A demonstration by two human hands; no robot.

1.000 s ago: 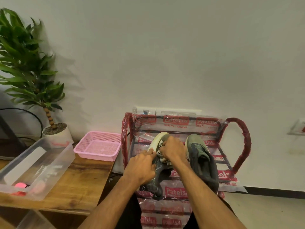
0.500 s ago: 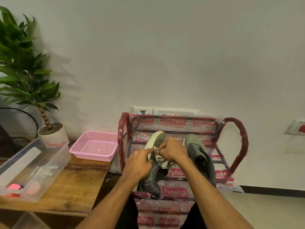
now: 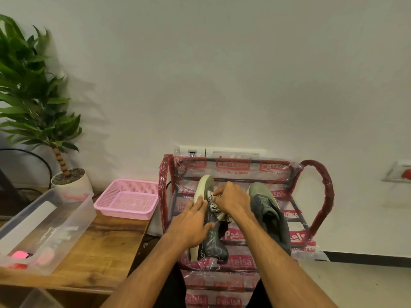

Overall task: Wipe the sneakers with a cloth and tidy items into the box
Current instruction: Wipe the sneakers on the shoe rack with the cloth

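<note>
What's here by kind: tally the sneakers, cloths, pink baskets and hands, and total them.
Sneakers: 2
Cloth: 1
Basket: 1
Hands: 2
Total: 6

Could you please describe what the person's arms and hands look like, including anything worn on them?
The left forearm and right forearm are bare to the frame edge: no sleeves, gloves, watch or bracelet. The left hand and right hand show no rings that I can see. Dark clothing shows between the arms.
</note>
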